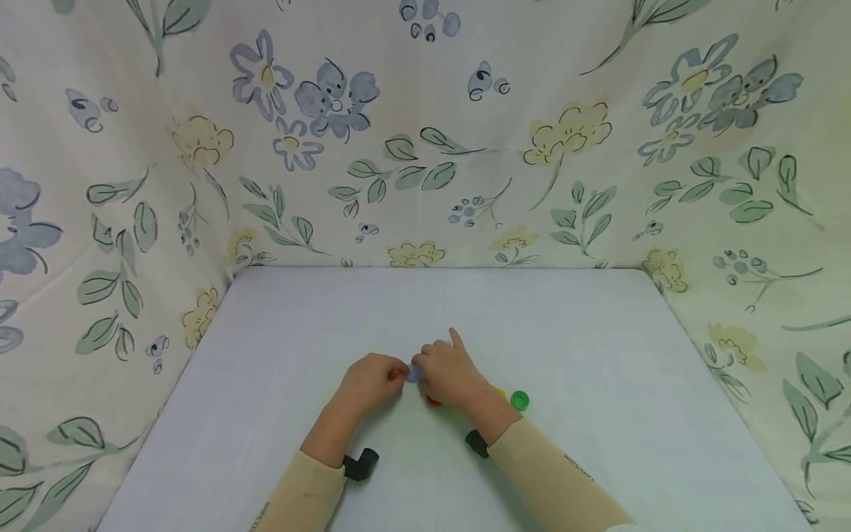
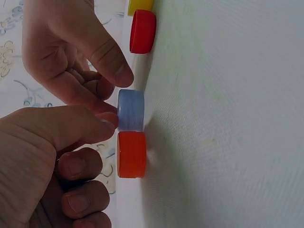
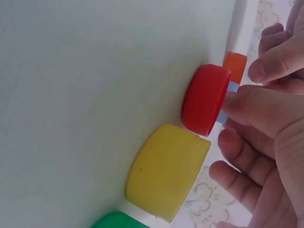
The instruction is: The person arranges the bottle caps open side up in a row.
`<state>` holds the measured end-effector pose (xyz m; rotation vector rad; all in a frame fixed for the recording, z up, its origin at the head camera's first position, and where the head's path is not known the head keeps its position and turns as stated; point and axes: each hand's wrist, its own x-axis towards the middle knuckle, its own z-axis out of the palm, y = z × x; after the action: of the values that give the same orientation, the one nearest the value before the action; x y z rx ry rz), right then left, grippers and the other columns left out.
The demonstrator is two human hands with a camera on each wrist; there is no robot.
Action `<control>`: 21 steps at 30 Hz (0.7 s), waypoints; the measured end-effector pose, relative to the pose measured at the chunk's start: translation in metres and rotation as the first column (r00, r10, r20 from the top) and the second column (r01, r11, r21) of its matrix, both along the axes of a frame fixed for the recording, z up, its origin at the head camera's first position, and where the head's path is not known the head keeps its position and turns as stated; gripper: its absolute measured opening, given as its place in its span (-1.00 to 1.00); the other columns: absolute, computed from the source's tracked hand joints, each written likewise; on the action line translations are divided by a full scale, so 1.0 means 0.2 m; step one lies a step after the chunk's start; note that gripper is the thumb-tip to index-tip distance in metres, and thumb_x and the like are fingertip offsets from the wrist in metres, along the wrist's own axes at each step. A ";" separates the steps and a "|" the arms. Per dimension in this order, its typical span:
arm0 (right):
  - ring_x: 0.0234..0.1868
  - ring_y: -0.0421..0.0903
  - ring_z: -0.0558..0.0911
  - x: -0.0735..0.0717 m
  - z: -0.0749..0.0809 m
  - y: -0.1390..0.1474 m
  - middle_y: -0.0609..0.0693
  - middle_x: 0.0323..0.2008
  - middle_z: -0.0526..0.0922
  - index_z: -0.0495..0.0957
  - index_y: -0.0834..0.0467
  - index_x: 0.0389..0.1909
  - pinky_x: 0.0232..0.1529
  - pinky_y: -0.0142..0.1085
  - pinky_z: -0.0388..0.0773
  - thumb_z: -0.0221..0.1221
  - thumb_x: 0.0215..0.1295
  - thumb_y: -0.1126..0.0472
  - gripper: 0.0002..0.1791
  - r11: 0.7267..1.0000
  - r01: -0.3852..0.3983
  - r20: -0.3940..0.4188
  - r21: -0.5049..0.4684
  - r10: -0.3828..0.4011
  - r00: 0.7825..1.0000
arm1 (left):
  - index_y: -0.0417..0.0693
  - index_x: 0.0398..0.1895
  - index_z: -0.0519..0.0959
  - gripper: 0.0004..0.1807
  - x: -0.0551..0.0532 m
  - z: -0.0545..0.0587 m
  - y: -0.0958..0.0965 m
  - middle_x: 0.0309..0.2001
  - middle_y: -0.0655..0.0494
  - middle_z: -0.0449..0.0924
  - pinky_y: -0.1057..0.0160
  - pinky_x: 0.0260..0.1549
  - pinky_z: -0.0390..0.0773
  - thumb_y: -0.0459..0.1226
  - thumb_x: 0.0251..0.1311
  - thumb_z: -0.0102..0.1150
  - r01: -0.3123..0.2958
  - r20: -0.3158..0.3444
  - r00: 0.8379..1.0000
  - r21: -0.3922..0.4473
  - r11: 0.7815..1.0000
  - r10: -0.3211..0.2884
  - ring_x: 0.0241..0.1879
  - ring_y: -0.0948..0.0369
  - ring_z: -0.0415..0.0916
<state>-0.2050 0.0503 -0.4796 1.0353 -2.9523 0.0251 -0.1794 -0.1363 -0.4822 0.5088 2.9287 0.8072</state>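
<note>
My right hand (image 1: 448,372) pinches a blue bottle cap (image 2: 130,110) between thumb and index finger, its little finger sticking out in the head view. Right up against the blue cap is an orange cap (image 2: 132,155); both stand on the white table. My left hand (image 1: 372,384) is over these two, thumb tip by the blue cap's upper edge and the other fingers curled beside the orange one. Its index finger is mostly hidden, so I cannot tell if it grips either cap. A red cap (image 3: 205,99) lies under my right hand, near its thumb.
A yellow cap (image 3: 166,171) sits beyond the red one, followed by a green cap (image 1: 520,400) farther right. Black wrist cameras (image 1: 362,465) stick out from both sleeves. Floral cloth (image 1: 412,133) hangs behind and along the sides of the white table (image 1: 572,325).
</note>
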 end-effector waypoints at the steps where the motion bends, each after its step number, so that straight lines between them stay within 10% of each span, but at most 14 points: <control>1: 0.00 -0.04 0.61 0.00 0.00 0.00 -0.11 -0.14 0.67 0.70 0.00 0.02 0.39 0.28 0.12 0.38 0.27 0.09 -0.70 1.000 0.003 0.005 0.000 -0.003 1.000 | -0.04 -0.19 0.78 -0.84 0.00 0.00 0.00 -0.25 0.14 0.71 0.16 -0.27 0.50 -0.40 0.22 0.31 0.002 0.001 1.000 0.002 1.000 -0.002 -0.33 0.21 0.47; 13: 0.01 -0.05 0.64 -0.01 0.08 0.15 -0.12 -0.14 0.66 0.71 -0.02 0.07 0.41 0.28 0.07 0.29 0.32 0.20 -0.70 0.986 0.105 0.130 -0.132 -0.088 0.988 | -0.03 0.09 0.70 -0.67 0.01 0.09 0.00 -0.50 0.17 0.45 0.19 -0.47 0.37 -0.31 0.26 0.26 -0.099 -0.037 0.994 0.045 0.994 0.100 -0.49 0.21 0.33; 21: -0.10 -0.10 0.63 0.03 0.09 0.26 -0.14 -0.22 0.63 0.78 -0.03 -0.05 0.37 0.26 0.15 0.29 0.25 0.16 -0.73 0.981 0.124 0.209 -0.150 -0.091 0.974 | -0.03 0.05 0.72 -0.72 0.03 0.08 0.11 -0.23 0.12 0.70 0.09 -0.24 0.59 -0.25 0.29 0.31 0.008 0.089 0.996 -0.024 1.000 -0.005 -0.28 0.15 0.58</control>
<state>-0.1988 0.1027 -0.4624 0.9002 -3.1147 0.3852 -0.1727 -0.1150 -0.4669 0.4676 2.8501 0.7720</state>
